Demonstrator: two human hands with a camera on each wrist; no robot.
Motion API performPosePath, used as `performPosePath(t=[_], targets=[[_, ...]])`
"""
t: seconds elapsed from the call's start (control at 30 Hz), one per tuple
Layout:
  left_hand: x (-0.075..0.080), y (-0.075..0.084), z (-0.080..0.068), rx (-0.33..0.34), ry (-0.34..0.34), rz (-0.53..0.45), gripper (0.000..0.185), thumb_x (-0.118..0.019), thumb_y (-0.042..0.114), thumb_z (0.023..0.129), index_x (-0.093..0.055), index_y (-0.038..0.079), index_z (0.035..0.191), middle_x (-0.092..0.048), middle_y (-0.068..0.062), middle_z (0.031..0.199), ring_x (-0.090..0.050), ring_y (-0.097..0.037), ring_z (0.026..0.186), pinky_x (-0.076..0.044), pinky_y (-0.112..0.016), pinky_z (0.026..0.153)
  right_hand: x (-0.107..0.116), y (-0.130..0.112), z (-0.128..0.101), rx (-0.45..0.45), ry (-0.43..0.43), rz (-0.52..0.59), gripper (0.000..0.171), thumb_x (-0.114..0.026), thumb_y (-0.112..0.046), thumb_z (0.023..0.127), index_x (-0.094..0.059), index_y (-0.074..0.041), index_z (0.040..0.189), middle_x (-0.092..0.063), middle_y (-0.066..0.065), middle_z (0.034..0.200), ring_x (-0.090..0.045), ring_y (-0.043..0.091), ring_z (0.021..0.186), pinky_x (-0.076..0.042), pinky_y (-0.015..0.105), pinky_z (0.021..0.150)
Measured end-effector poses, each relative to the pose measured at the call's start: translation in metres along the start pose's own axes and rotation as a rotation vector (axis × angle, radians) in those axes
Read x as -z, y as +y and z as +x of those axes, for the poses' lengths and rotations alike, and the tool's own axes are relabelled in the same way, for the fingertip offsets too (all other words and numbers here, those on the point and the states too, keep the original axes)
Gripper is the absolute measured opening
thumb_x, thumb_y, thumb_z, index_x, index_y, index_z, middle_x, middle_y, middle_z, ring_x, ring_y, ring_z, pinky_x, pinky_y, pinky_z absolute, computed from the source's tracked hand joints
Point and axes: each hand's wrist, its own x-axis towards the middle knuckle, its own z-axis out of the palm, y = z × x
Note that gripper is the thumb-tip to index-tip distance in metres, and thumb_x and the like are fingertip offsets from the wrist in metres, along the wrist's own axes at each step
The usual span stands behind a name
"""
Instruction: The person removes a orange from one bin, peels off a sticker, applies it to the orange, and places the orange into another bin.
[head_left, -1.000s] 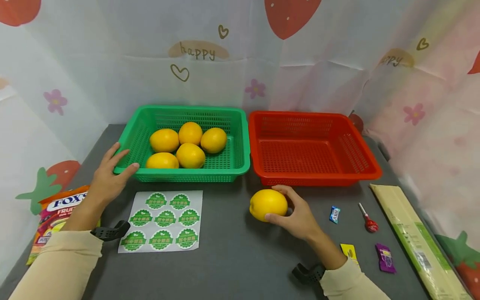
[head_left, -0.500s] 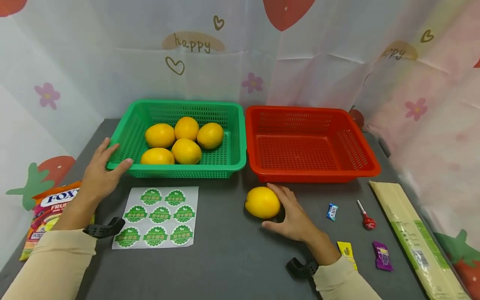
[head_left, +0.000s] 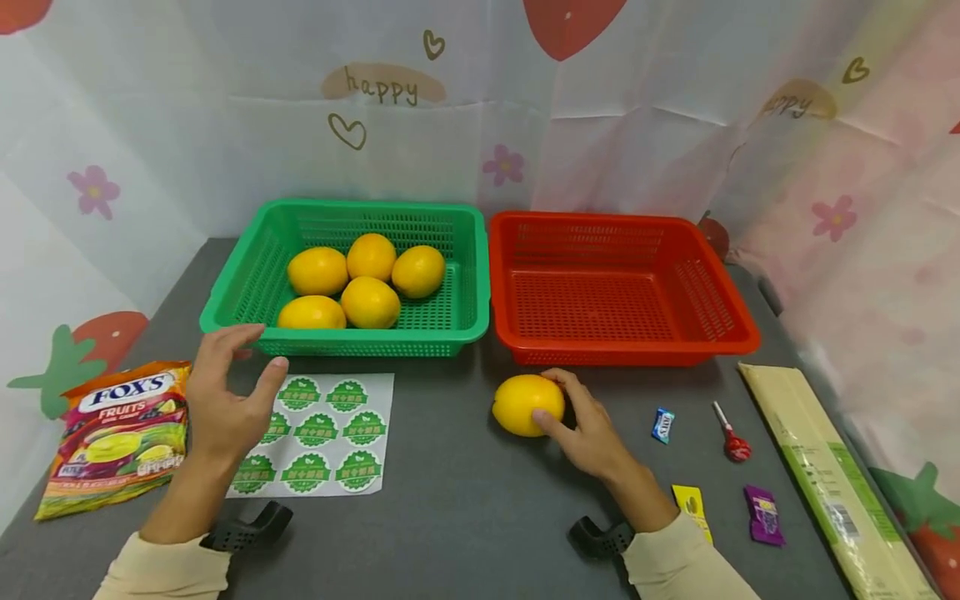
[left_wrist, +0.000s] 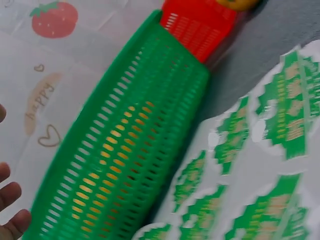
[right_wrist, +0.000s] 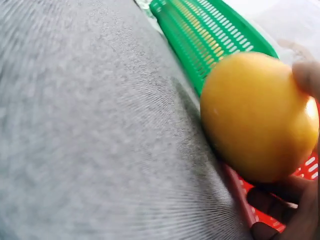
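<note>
A yellow fruit (head_left: pixel 525 404) lies on the grey table just in front of the red basket (head_left: pixel 637 348), which holds nothing. My right hand (head_left: pixel 557 405) holds the fruit from its right side, index finger over the top and thumb at the front. In the right wrist view the fruit (right_wrist: pixel 255 115) fills the frame, with fingers (right_wrist: pixel 306 75) at its edge. My left hand (head_left: pixel 232 392) hovers over the sheet of green stickers (head_left: pixel 337 433), fingers relaxed and holding nothing. The green basket (head_left: pixel 345 340) behind it holds several more yellow fruits (head_left: pixel 369 302).
A Fox's candy bag (head_left: pixel 112 433) lies at the near left. Right of the fruit lie a blue candy (head_left: pixel 663 425), a red lollipop (head_left: pixel 733 442), a yellow sachet (head_left: pixel 693 504) and a purple sachet (head_left: pixel 763 515). A long flat package (head_left: pixel 832 475) lies along the right edge.
My left hand has let go of the green basket's front corner and drawn back over the sticker sheet. The right hand has stayed on the fruit, its thumb closing back against it.
</note>
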Motion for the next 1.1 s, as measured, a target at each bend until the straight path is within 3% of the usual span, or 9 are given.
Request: performPosePath(t=[0.13, 0.27, 0.4, 0.53, 0.63, 0.7, 0.87, 1.0, 1.1], targets=[[-0.007, 0.016, -0.006, 0.042, -0.064, -0.092, 0.032, -0.062, -0.010, 0.076, -0.059, -0.019, 0.107, -0.055, -0.035, 0.104, -0.052, -0.015, 0.101, -0.037, -0.025, 0.086, 0.001, -0.001, -0.001, -0.040, 0.013, -0.063, 0.064, -0.075, -0.026, 0.085, -0.044, -0.008, 0.139, -0.055, 0.006, 0.128, -0.053, 0.022, 0.104, -0.038, 0.052, 0.092], [-0.012, 0.017, -0.012, 0.111, -0.153, -0.096, 0.032, -0.061, -0.021, 0.073, -0.062, -0.016, 0.105, -0.057, -0.031, 0.105, -0.052, -0.015, 0.101, -0.036, -0.024, 0.086, 0.002, -0.002, -0.002, -0.033, 0.016, -0.095, 0.081, -0.085, -0.029, 0.074, -0.043, -0.006, 0.140, -0.055, 0.007, 0.131, -0.054, 0.023, 0.108, -0.039, 0.053, 0.093], [-0.013, 0.005, -0.020, 0.179, -0.203, -0.053, 0.030, -0.061, -0.023, 0.074, -0.065, -0.013, 0.102, -0.059, -0.030, 0.105, -0.050, -0.023, 0.099, -0.035, -0.025, 0.085, 0.002, -0.001, -0.003, -0.006, 0.037, -0.058, 0.077, -0.085, -0.022, 0.074, -0.046, -0.007, 0.139, -0.058, 0.005, 0.124, -0.055, 0.021, 0.103, -0.041, 0.050, 0.089], [-0.011, -0.025, -0.037, 0.272, -0.187, -0.006, 0.029, -0.061, -0.022, 0.075, -0.068, -0.010, 0.101, -0.061, -0.024, 0.104, -0.050, -0.027, 0.095, -0.035, -0.026, 0.082, -0.001, 0.001, -0.002, 0.040, 0.019, -0.022, 0.063, -0.077, -0.013, 0.082, -0.048, -0.012, 0.138, -0.061, 0.005, 0.121, -0.055, 0.020, 0.097, -0.042, 0.049, 0.086], [-0.008, -0.044, -0.047, 0.321, -0.204, 0.058, 0.028, -0.063, -0.016, 0.077, -0.070, -0.006, 0.103, -0.062, -0.017, 0.104, -0.050, -0.026, 0.095, -0.036, -0.029, 0.081, -0.001, 0.000, 0.000, 0.035, 0.004, -0.039, 0.059, -0.074, -0.016, 0.085, -0.048, -0.016, 0.138, -0.060, 0.006, 0.124, -0.054, 0.022, 0.097, -0.040, 0.050, 0.083], [-0.008, -0.052, -0.050, 0.344, -0.232, 0.102, 0.028, -0.063, -0.012, 0.079, -0.070, -0.004, 0.105, -0.062, -0.015, 0.105, -0.051, -0.026, 0.096, -0.037, -0.035, 0.081, 0.000, -0.001, -0.001, 0.011, -0.003, -0.062, 0.067, -0.076, -0.021, 0.083, -0.044, -0.018, 0.142, -0.056, 0.007, 0.128, -0.052, 0.024, 0.103, -0.039, 0.052, 0.086], [-0.009, -0.056, -0.053, 0.420, -0.303, 0.201, 0.031, -0.061, -0.007, 0.082, -0.069, -0.002, 0.112, -0.062, -0.018, 0.109, -0.053, -0.032, 0.102, -0.041, -0.049, 0.085, 0.003, -0.001, -0.002, -0.011, -0.043, -0.094, 0.091, -0.084, -0.023, 0.074, -0.033, -0.014, 0.149, -0.044, 0.009, 0.141, -0.045, 0.026, 0.123, -0.032, 0.056, 0.099], [-0.009, -0.054, -0.053, 0.431, -0.350, 0.265, 0.034, -0.058, -0.006, 0.084, -0.066, -0.002, 0.117, -0.062, -0.021, 0.110, -0.051, -0.037, 0.102, -0.039, -0.054, 0.084, 0.003, 0.000, -0.001, 0.013, -0.019, -0.094, 0.088, -0.086, -0.021, 0.072, -0.038, -0.012, 0.146, -0.048, 0.007, 0.136, -0.047, 0.025, 0.118, -0.034, 0.054, 0.098], [-0.008, -0.055, -0.054, 0.412, -0.342, 0.273, 0.033, -0.058, -0.009, 0.084, -0.066, -0.004, 0.115, -0.061, -0.020, 0.101, -0.052, -0.036, 0.098, -0.039, -0.052, 0.082, 0.001, 0.001, 0.000, 0.018, 0.008, -0.085, 0.085, -0.087, -0.021, 0.071, -0.043, -0.010, 0.143, -0.050, 0.006, 0.131, -0.049, 0.023, 0.115, -0.036, 0.053, 0.097]])
